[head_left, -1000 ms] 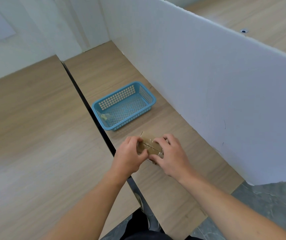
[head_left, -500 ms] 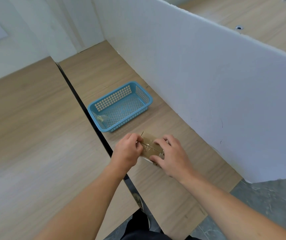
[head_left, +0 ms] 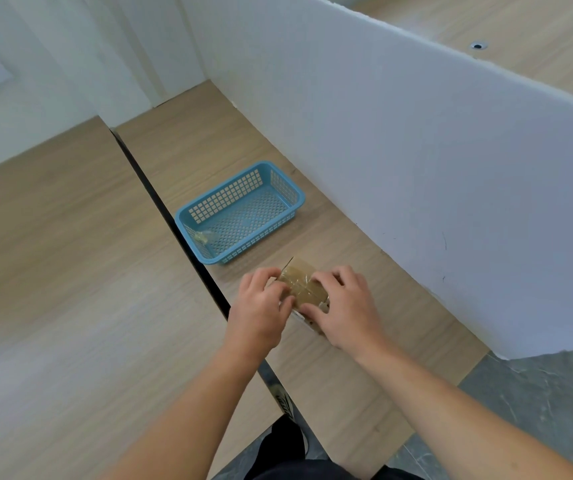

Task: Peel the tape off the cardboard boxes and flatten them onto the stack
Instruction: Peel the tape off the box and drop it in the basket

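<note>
One cardboard box (head_left: pixel 312 295), one blue basket (head_left: pixel 226 199): left hand (head_left: pixel 259 313) and right hand (head_left: pixel 345 306) are gripping the box.
Fingers are curling round its ends, the left perhaps pinching tape (head_left: pixel 299 278); both are holding as before.

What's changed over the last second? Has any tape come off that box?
Very little. The left hand shifted its fingertips slightly at the left end of the box, picking at the tape there; no tape has visibly lifted. The right hand keeps its grip on the right end. The box, the basket and the tape wad in it have not moved.
</note>
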